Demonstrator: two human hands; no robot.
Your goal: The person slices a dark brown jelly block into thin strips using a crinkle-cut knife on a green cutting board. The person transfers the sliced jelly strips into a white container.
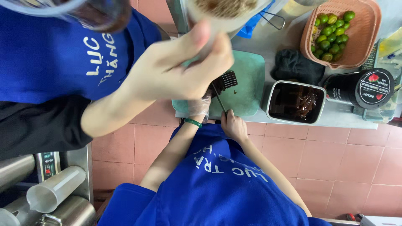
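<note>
Pink floor tiles (pixel 351 163) filled the lower right of the frame, and a grey counter (pixel 268 42) ran across the top. On the counter, near the middle, lay a green cutting board (pixel 249 88) with a dark ridged jelly block (pixel 226 79) on it.

The person's right hand (pixel 234 125) was closed around the handle of a knife (pixel 218 98), and the thin blade pointed up toward the jelly block. The person's left hand (pixel 199 106) wore a clear glove and sat at the near edge of the board, just beside the jelly block. A co-worker's hand hid most of its fingers, so I could not tell if it held anything. A green bracelet (pixel 192 122) was on that wrist.

The co-worker's hand (pixel 180 69) reached in from the upper left and gripped a pale cup (pixel 226 12) above the board.

To the right of the board stood a white tub of dark jelly (pixel 296 101). Behind it lay a black cloth (pixel 295 65), and in the upper right sat a pink basket (pixel 364 37) of small green limes (pixel 331 31). A black jar (pixel 368 88) lay on its side at the right edge.
</note>
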